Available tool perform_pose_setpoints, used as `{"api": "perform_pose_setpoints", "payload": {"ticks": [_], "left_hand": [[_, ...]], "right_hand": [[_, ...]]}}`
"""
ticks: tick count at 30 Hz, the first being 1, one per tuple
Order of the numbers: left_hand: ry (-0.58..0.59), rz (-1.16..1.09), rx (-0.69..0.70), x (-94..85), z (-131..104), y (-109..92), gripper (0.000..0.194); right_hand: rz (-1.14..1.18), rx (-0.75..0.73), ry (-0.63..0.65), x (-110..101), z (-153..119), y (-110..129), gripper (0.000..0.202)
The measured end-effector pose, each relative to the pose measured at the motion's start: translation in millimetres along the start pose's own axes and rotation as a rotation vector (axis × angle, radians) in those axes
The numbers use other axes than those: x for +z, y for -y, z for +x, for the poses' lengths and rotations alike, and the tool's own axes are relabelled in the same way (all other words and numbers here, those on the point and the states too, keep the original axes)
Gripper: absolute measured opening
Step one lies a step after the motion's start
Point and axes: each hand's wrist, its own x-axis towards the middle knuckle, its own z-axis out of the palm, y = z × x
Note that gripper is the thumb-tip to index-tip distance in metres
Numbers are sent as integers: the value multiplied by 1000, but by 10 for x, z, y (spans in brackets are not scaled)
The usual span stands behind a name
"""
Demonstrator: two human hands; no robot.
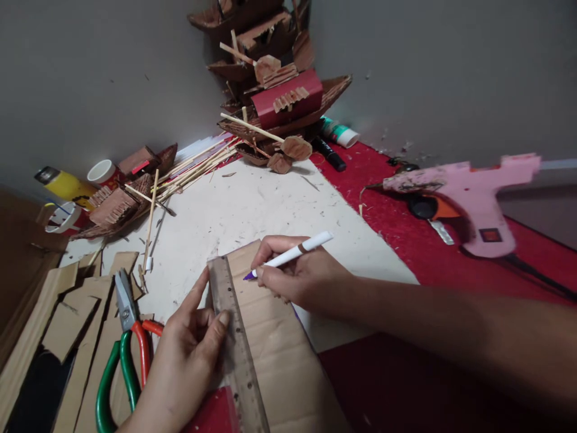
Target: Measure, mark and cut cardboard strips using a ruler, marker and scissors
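My right hand (pixel 297 270) grips a white felt-tip pen (pixel 318 242); its purple tip points down over a strip of brown cardboard (pixel 270 325). Along the cardboard's left side lies a ruler (pixel 237 331). My left hand (pixel 189 349) grips that ruler by its left edge, thumb on top and index finger stretched along the side. A small gap separates the pen tip from the ruler's right edge. Close to my left hand lie green-handled scissors (pixel 126 337) with grey blades, and an orange handle beside them.
A pink glue gun (pixel 473 198) rests on the red cloth (pixel 378 192) at right, cable trailing. Cardboard model boats (pixel 288 108) stand against the wall. Thin wooden sticks (pixel 198 165), a yellow bottle (pixel 63 183) and cups are behind left; cardboard scraps (pixel 72 319) lie in front.
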Motion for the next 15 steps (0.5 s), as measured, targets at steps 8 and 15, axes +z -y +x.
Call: {"api": "perform_pose_setpoints", "payload": {"ticks": [8, 15], "left_hand": [[-180, 51, 40, -41, -56, -50, 78], [-112, 158, 47, -107, -38, -11, 80]], "right_hand": [[-19, -12, 20, 4, 12, -18, 2], [8, -11, 54, 17, 24, 4, 4]]}}
